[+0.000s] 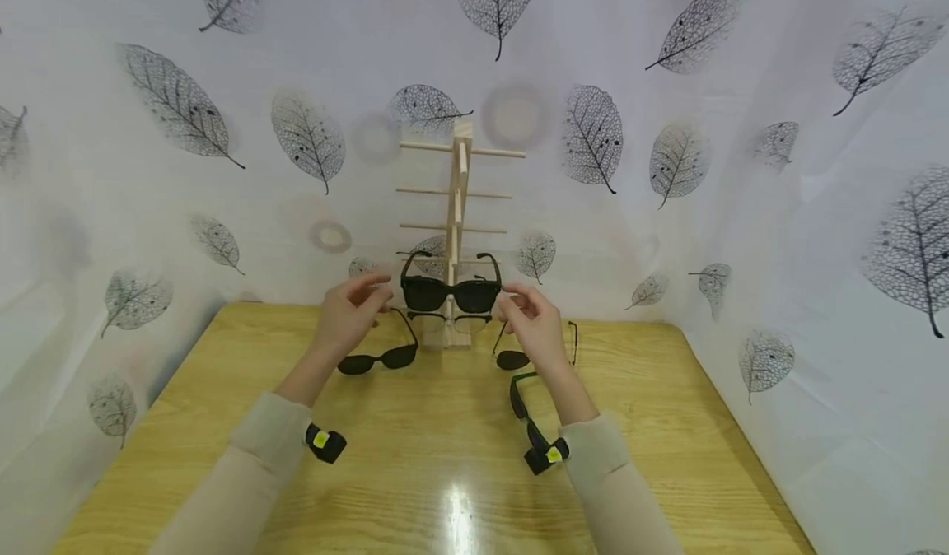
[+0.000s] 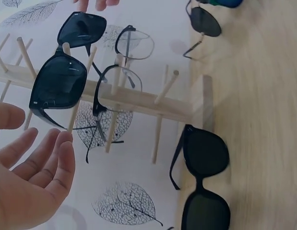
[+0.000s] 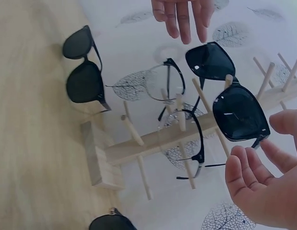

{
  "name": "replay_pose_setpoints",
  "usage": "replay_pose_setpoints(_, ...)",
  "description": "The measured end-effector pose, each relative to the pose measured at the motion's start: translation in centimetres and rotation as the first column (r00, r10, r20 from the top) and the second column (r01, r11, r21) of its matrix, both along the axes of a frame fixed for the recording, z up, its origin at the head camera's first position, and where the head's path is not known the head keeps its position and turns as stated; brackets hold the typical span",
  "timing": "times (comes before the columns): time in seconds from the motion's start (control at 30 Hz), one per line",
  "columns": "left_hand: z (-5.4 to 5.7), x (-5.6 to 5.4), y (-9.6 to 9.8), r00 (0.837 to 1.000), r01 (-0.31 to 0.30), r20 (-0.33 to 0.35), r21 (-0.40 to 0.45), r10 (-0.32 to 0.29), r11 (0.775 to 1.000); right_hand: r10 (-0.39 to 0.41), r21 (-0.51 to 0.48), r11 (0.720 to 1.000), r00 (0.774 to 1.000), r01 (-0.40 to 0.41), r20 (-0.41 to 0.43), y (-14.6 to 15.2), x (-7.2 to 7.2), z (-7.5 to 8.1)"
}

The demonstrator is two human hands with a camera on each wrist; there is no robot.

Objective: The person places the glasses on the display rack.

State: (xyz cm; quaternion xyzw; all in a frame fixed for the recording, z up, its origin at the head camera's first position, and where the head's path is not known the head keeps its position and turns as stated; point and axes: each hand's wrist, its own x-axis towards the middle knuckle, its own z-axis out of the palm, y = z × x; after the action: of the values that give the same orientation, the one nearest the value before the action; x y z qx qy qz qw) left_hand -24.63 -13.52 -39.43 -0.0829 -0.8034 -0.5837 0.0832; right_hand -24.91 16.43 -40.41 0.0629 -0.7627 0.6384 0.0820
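Observation:
Black sunglasses (image 1: 426,296) with dark lenses sit across pegs of the wooden glasses rack (image 1: 453,209). Below them on the rack hang clear eyeglasses (image 3: 201,139) with a black upper rim. My left hand (image 1: 352,312) is beside the sunglasses' left side, a small gap away, holding nothing; in the left wrist view its fingers are spread and loosely bent. On the other side, my right hand (image 1: 535,324) has its index fingertip right at the sunglasses' hinge corner, the thumb (image 3: 285,122) apart from the frame.
On the wooden table (image 1: 400,473), black sunglasses (image 1: 400,357) lie left of the rack base. Thin-framed sunglasses (image 1: 511,361) lie to its right, partly behind my hand. Nearer me are dark glasses with green temples (image 1: 516,398), partly under my right wrist. Leaf-patterned cloth (image 1: 741,234) surrounds the table.

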Motion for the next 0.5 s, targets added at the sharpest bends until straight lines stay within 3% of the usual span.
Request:
replay_pose_setpoints(0.23, -1.1, 1.4, -1.4, 0.999, -0.025, 0.028, -0.051, 0.026, 0.998, 0.001, -0.042, 0.999, 1.0, -0.002, -0.017, -0.2, 1.7, -1.3)
replay_pose_setpoints(0.5, -3.3, 2.8, -3.5, 0.996, -0.056, 0.058, -0.098, 0.062, 0.994, 0.021, -0.022, 1.0, 1.0, -0.021, 0.007, -1.5, 3.0, -3.1)
